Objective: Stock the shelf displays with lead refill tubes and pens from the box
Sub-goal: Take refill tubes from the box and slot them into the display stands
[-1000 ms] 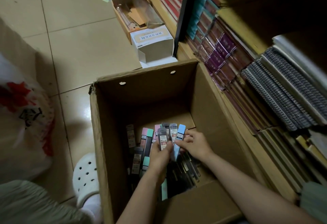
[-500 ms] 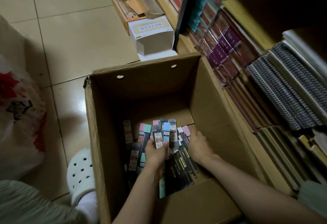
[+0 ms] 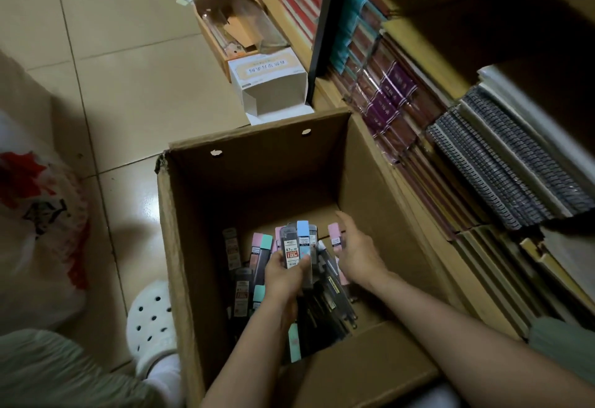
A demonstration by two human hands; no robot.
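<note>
Reaching down into the cardboard box (image 3: 180, 246), both your forearms enter from the near edge. Your left hand (image 3: 283, 275) grips a small bunch of lead refill tubes (image 3: 297, 245) upright, thumb and fingers curled round their lower halves; a blue cap and a dark cap stand at the top of the bunch. Your right hand (image 3: 357, 253) sits just beside it, fingers loosely spread, thumb touching a pink-capped tube (image 3: 335, 237); whether it pinches that tube, you cannot tell. More tubes with pink and green caps lie on the box floor to the left, and dark pens (image 3: 335, 304) lie under your wrists. A white clog (image 3: 151, 320) stands on the tiled floor against the box's left wall. Right of the box, the shelf (image 3: 428, 220) holds spiral notebooks (image 3: 502, 162). Beyond the box lies an open white carton (image 3: 270, 82).
</note>
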